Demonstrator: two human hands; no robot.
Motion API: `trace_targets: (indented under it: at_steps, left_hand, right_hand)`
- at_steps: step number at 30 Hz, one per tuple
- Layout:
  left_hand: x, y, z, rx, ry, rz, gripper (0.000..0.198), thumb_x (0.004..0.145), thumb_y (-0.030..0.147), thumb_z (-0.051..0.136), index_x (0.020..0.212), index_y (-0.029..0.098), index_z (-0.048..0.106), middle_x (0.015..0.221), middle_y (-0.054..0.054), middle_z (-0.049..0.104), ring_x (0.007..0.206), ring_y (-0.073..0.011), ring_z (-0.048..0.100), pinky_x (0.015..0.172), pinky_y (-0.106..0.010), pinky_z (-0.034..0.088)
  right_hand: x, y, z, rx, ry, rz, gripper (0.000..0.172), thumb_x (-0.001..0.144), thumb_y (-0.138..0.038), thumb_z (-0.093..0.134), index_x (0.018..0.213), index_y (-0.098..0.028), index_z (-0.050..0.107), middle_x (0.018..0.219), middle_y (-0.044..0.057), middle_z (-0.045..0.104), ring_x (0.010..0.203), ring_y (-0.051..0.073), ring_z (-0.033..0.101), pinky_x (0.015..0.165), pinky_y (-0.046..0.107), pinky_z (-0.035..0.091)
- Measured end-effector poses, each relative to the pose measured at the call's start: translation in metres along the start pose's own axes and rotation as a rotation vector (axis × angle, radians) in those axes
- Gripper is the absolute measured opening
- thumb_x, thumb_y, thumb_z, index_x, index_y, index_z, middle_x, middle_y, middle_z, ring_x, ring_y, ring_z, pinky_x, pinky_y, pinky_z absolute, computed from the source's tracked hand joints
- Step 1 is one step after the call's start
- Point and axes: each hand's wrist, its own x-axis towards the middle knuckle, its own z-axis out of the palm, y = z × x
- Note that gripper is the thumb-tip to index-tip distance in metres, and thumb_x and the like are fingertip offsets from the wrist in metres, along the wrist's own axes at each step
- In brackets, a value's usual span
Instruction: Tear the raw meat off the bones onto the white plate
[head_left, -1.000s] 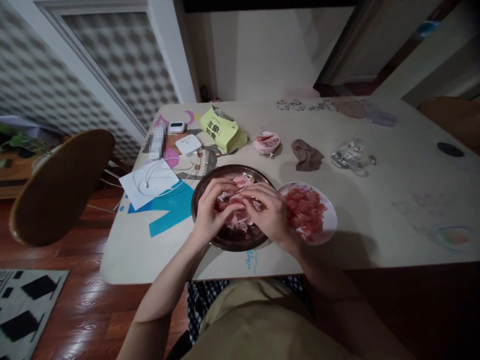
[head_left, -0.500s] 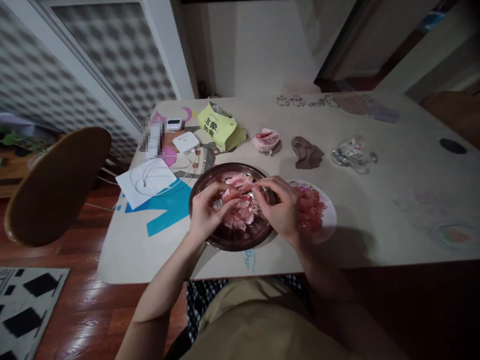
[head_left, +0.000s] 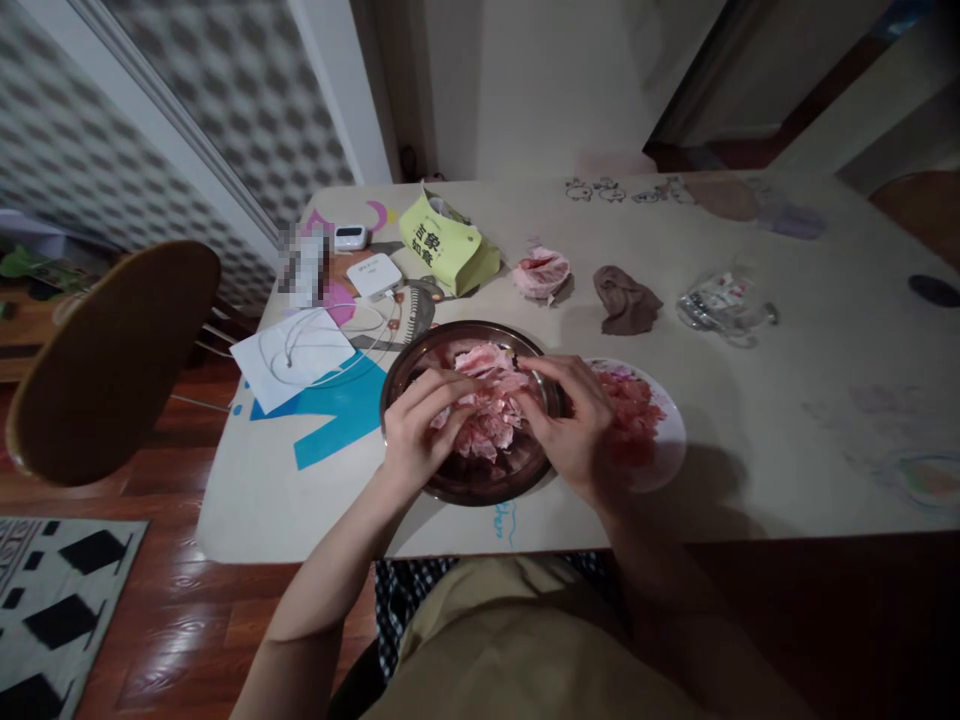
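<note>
Scraps of pale pink, papery skin lie heaped in a round metal bowl, beneath and between my two hands. Left hand reaches over the bowl's left side, fingers bent inward and thumb drawn toward them at the heap; whether a piece is pinched there, I cannot tell, as the fingers cover the spot. Right hand reaches over the bowl's right side, thumb and forefinger curved toward the left hand with a gap visible between them; I cannot tell whether it grasps anything. Just beside the bowl, partly behind my right hand, a white plate carries red, pulpy pieces. Beyond the hands, slightly to the right, sits a pink fruit piece with red showing at its top. Farther right: a crumpled brown cloth, then a clear object, type not readable. Beyond my left hand: a yellow-green bag with dark lettering, a flat white device with a cable, and a smaller white device with a dark screen. Left of that hand, the cable loops across a white sheet of paper. All rests on a pale table. Past its left edge, well apart from my hands, stands a brown chair.
</note>
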Motion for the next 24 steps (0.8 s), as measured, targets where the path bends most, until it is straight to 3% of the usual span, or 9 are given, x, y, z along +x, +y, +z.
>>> trace_targets:
  at_steps: [3, 10, 17, 24]
  left_hand:
    - [0.0003, 0.0009, 0.0006, 0.009, 0.008, 0.024, 0.021, 0.097, 0.010, 0.067, 0.113, 0.021, 0.072, 0.104, -0.005, 0.077, 0.099, -0.0162, 0.074, 0.088, -0.030, 0.061]
    - [0.0006, 0.0014, 0.0005, -0.051, 0.025, -0.004, 0.020, 0.097, 0.008, 0.064, 0.111, 0.021, 0.072, 0.103, -0.005, 0.076, 0.100, -0.0173, 0.072, 0.092, -0.034, 0.060]
    - [-0.0010, -0.0003, 0.0012, -0.148, 0.014, -0.005, 0.020, 0.097, 0.007, 0.061, 0.108, 0.020, 0.071, 0.101, -0.006, 0.075, 0.101, -0.0198, 0.072, 0.094, -0.039, 0.060]
    - [0.0000, -0.0003, 0.0030, -0.190, 0.082, 0.059, 0.022, 0.097, 0.007, 0.060, 0.110, 0.021, 0.071, 0.101, -0.006, 0.077, 0.100, -0.0197, 0.074, 0.091, -0.039, 0.061]
  right_hand:
    - [-0.0001, -0.0005, -0.0008, 0.011, -0.037, -0.057, 0.031, 0.094, -0.007, 0.069, 0.119, -0.025, 0.073, 0.106, 0.006, 0.079, 0.100, 0.022, 0.074, 0.092, 0.040, 0.061]
    - [-0.0006, -0.0006, -0.0024, -0.008, -0.056, -0.103, 0.026, 0.093, -0.002, 0.066, 0.106, -0.024, 0.074, 0.097, 0.004, 0.078, 0.095, 0.020, 0.074, 0.088, 0.038, 0.062]
    - [-0.0016, 0.0045, -0.0017, -0.068, -0.010, -0.024, 0.025, 0.095, -0.004, 0.061, 0.098, -0.025, 0.075, 0.090, 0.002, 0.078, 0.089, 0.020, 0.074, 0.083, 0.038, 0.061]
    - [-0.0015, 0.0065, 0.0009, -0.026, -0.007, 0.030, 0.022, 0.095, -0.007, 0.063, 0.096, -0.024, 0.075, 0.089, 0.003, 0.078, 0.087, 0.020, 0.073, 0.082, 0.037, 0.060]
